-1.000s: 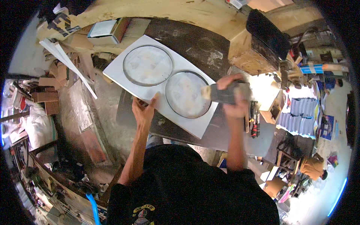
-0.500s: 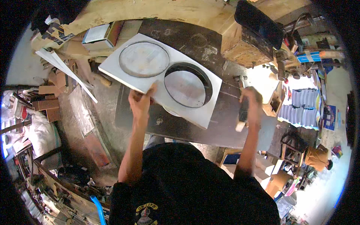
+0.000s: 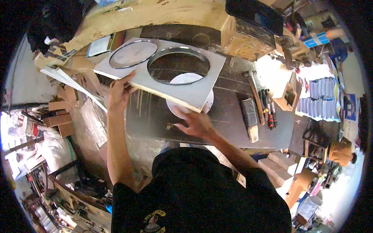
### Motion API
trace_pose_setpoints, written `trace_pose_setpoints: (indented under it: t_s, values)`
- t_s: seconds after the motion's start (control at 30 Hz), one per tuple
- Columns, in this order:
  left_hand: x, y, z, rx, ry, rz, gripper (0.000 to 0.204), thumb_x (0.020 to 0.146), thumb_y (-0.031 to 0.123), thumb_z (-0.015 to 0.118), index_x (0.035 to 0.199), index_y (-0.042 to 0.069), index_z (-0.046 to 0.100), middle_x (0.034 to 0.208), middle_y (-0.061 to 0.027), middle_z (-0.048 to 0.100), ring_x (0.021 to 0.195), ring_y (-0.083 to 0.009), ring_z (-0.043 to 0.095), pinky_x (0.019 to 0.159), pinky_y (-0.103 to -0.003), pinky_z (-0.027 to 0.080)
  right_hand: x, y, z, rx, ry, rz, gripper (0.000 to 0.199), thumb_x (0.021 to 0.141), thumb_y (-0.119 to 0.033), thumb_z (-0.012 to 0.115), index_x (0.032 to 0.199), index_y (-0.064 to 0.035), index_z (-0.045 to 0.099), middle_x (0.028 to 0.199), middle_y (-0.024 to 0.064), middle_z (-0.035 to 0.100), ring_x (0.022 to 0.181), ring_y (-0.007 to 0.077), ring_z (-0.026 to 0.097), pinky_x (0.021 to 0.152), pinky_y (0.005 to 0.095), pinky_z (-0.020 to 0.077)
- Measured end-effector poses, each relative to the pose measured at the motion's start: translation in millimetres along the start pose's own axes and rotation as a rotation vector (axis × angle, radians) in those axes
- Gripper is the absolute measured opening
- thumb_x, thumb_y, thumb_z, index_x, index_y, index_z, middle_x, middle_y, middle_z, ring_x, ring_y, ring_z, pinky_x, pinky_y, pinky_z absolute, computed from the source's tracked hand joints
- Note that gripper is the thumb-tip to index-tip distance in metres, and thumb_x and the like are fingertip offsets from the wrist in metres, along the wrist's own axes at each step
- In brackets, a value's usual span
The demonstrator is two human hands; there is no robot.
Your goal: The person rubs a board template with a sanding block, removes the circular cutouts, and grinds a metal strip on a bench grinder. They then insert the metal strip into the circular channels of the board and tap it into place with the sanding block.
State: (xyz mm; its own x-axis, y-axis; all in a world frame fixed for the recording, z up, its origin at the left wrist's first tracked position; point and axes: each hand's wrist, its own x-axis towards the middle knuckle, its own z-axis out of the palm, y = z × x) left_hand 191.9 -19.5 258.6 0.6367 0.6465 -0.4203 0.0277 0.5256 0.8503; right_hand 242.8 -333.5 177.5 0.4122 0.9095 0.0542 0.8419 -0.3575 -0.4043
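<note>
The panel point(image 3: 142, 73) lies toward 11 o'clock from the person, tilted above the table point(image 3: 229, 132), its near edge apparently raised. The ring point(image 3: 111, 63) at its 10 o'clock end is filled; the larger ring point(image 3: 207, 66) at 2 o'clock is open. Through that opening, and past the near edge at 4 o'clock, shows the disc point(image 3: 188, 78).

At the panel's 8 o'clock, the left hand point(image 3: 119, 93) is closed on the near edge, thumb on top, fingers curling beneath. At 5 o'clock, the right hand point(image 3: 196, 123) is loosely open, apparently gripping nothing; blur hides whether its fingertips touch the disc or panel corner.

For good handling, I'd want the left grip firm and the tilt steady, since one hand bears the panel. The disc is best handled by its rim, clear of the corner overhanging it.

Toward 3 o'clock lie the hammer point(image 3: 253, 87) and an open box point(image 3: 287, 97), with red-handled tools point(image 3: 271, 112) and a dark tool point(image 3: 250, 118) nearer 4. They seem clear of the hands. The wooden block point(image 3: 248, 40) at 2 o'clock and carton point(image 3: 100, 46) at 10 could limit swinging the panel.
</note>
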Motion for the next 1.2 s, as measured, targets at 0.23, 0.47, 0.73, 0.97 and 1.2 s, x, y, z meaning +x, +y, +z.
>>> trace_pose_setpoints:
  t_s: [0.23, 0.47, 0.73, 0.97, 1.2]
  values:
    - [-7, 21, -71, 0.219, -0.033, -0.028, 0.036, 0.083, 0.010, 0.073, 0.115, -0.002, 0.062, 0.105, -0.0077, 0.068, 0.090, -0.0173, 0.065, 0.074, -0.031, 0.057, -3, 31, 41, -0.199, 0.095, -0.141, 0.062, 0.080, -0.025, 0.068, 0.139, -0.0220, 0.052, 0.144, 0.0101, 0.047, 0.136, 0.0255, 0.043, 0.113, 0.0568, 0.0290]
    - [-11, 21, -160, 0.302, -0.113, -0.139, 0.040, 0.088, 0.008, 0.065, 0.126, -0.001, 0.056, 0.119, -0.0061, 0.066, 0.097, -0.0159, 0.066, 0.075, -0.027, 0.055, -48, 97, -13, -0.406, 0.242, 0.000, 0.059, 0.088, -0.033, 0.067, 0.143, -0.0220, 0.048, 0.152, 0.0044, 0.040, 0.143, 0.0232, 0.034, 0.115, 0.0579, 0.0237]
    - [-4, -14, -218, 0.507, -0.246, -0.260, 0.065, 0.086, 0.015, 0.070, 0.142, 0.005, 0.038, 0.134, -0.0087, 0.056, 0.116, -0.0189, 0.058, 0.070, -0.033, 0.057, -34, 95, -50, -0.154, 0.318, 0.135, 0.071, 0.086, -0.028, 0.071, 0.146, -0.0089, 0.039, 0.148, 0.0114, 0.043, 0.133, 0.0317, 0.042, 0.110, 0.0503, 0.0317]
    - [17, -54, -141, 0.860, -0.296, -0.253, 0.067, 0.083, 0.043, 0.075, 0.130, 0.000, 0.052, 0.119, -0.0149, 0.064, 0.097, -0.0208, 0.068, 0.070, -0.037, 0.060, 8, 57, -42, 0.448, 0.433, 0.338, 0.019, 0.086, -0.020, 0.072, 0.094, -0.0049, 0.064, 0.080, 0.0122, 0.069, 0.071, 0.0283, 0.067, 0.069, 0.0401, 0.0545]
    - [-21, -81, -132, 1.595, -0.359, -0.127, 0.062, 0.081, 0.057, 0.071, 0.087, -0.004, 0.069, 0.079, -0.0203, 0.069, 0.075, -0.0293, 0.070, 0.065, -0.042, 0.057, 48, 1, -27, 0.031, -0.271, 0.464, 0.033, 0.088, -0.035, 0.067, 0.092, -0.0029, 0.065, 0.082, 0.0168, 0.068, 0.077, 0.0369, 0.068, 0.067, 0.0476, 0.0543]
